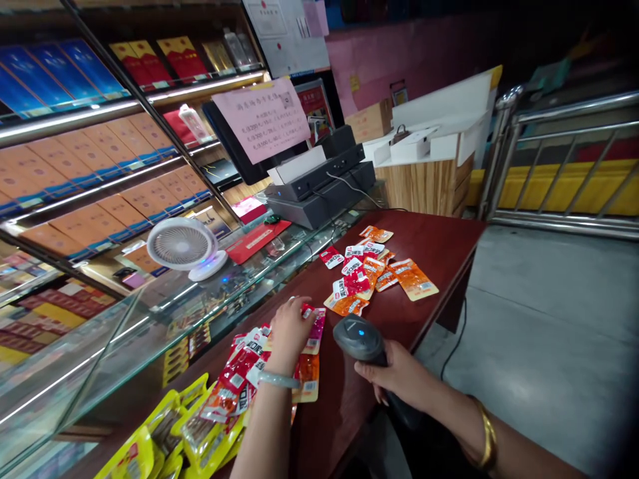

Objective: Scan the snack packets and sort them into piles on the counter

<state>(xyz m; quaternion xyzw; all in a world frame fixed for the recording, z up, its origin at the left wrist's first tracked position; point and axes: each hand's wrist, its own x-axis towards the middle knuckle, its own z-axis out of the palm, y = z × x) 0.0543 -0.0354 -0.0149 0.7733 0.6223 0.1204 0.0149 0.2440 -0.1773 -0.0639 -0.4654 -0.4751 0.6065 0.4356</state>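
Clear-windowed yellow pouches, brown-filled, behind fingers of left hand, laid over glossy packet, grip unclear; right hand clasping plastic barcode scanner.

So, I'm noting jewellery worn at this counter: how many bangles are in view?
2: a pale bangle around the left wrist and a gold bangle around the right forearm. Any outside the frame would be hidden.

From afar, I watch the right hand grip a scanner, the left hand over snack packets on the table.
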